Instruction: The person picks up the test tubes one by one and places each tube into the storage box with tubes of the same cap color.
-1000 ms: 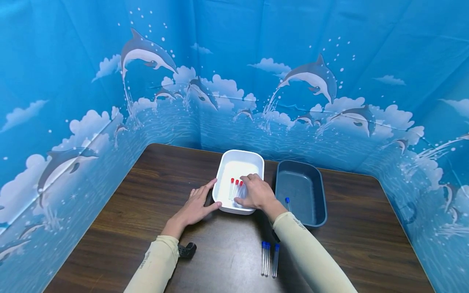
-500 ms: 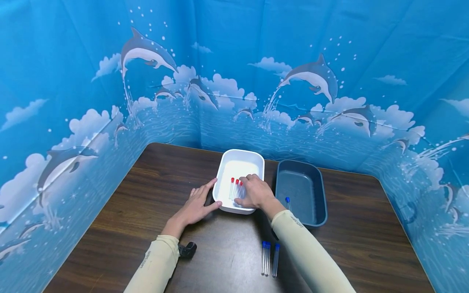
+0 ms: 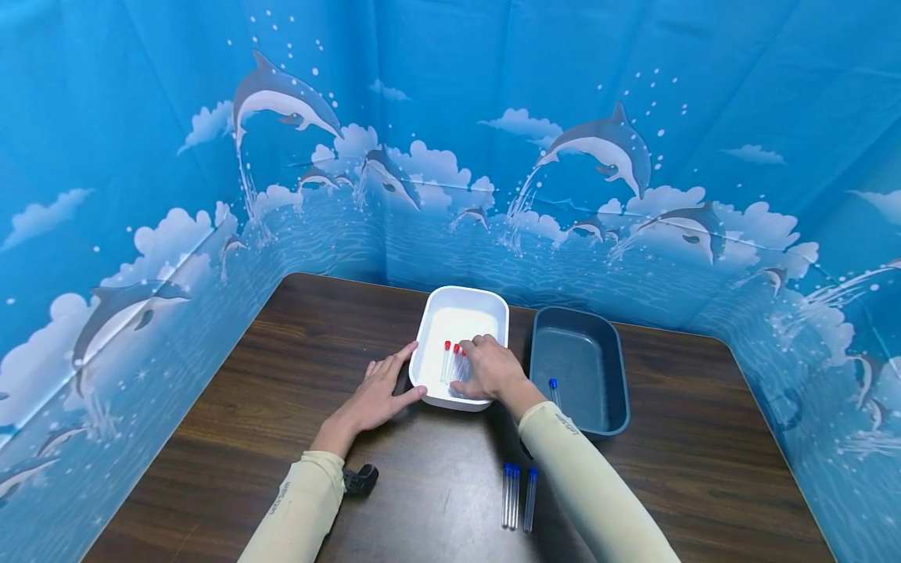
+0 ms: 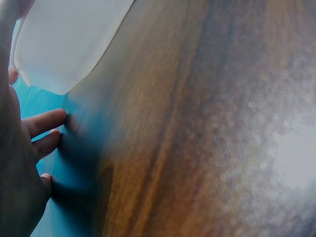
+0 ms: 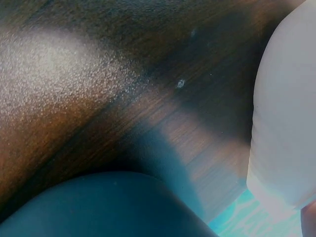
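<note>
Resting flat beside glossy white tray (image 3: 429,341), left hand (image 3: 371,399), right hand (image 3: 493,369) grip curled over clear red-capped tubes (image 3: 451,362)

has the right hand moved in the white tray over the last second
No. The right hand rests over the red-capped tubes at the same spot against the white tray rim; the slight shift matches the whole view.
</note>
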The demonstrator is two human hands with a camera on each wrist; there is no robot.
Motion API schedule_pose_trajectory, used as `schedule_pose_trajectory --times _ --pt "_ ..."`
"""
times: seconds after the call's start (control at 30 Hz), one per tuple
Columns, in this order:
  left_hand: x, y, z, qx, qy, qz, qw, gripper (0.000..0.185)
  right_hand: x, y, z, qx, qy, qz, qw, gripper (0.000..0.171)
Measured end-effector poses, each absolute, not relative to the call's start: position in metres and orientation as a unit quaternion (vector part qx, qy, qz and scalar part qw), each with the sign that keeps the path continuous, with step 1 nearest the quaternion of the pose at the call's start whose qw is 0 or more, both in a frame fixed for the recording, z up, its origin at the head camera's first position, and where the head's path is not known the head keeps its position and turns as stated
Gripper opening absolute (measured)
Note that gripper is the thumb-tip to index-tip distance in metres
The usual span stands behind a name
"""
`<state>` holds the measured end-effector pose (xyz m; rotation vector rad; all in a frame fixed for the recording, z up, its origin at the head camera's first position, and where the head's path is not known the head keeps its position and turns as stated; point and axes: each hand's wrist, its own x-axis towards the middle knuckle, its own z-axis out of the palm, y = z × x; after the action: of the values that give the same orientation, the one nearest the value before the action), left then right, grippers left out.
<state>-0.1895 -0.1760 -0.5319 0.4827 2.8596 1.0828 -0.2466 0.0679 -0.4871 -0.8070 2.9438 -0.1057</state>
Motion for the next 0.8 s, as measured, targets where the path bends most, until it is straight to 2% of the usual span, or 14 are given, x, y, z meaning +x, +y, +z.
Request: schedule_pose_trajectory --times 0.8 --pt "-0.1902 -0.176 -0.5337 0.152 0.923 0.351 0.025 0.084 -0.2493 0.0634 -0.4878 -0.268 0.961 -0.011 0.07 0.083"
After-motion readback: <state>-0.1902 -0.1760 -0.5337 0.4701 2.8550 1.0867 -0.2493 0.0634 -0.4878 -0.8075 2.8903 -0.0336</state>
